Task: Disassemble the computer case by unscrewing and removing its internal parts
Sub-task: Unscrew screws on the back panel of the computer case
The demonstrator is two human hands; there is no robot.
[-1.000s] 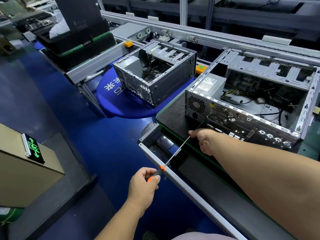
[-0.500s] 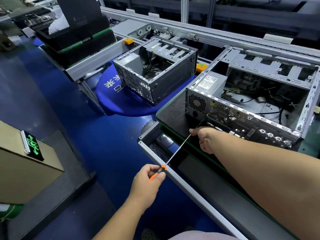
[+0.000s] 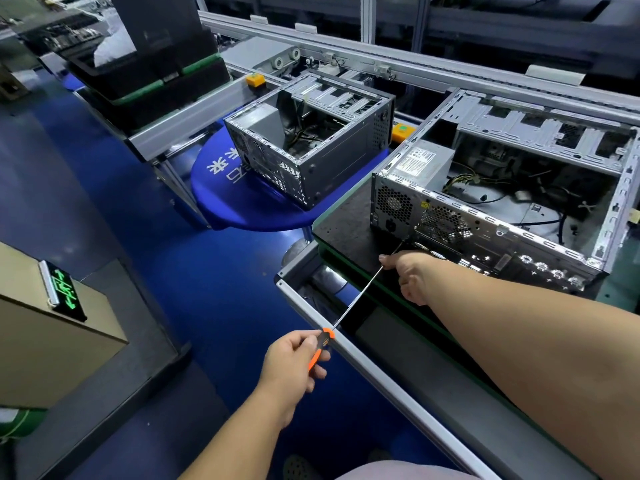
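At the rear panel: screwdriver (image 3: 360, 296) tip stays on a screw by the power supply (image 3: 415, 164).
Left hand (image 3: 294, 365): grips the orange handle, barely rotated.
Right hand (image 3: 412, 275): pinches the shaft.
Computer case (image 3: 502, 237): on the black mat (image 3: 343, 220).
Meaning: unscrewing continues.

I'm seeing the black green-edged surface (image 3: 346, 220) at centre right carrying the open computer case (image 3: 485, 216); a second case (image 3: 311, 150) is sitting on the blue round surface (image 3: 221, 199) upper centre.
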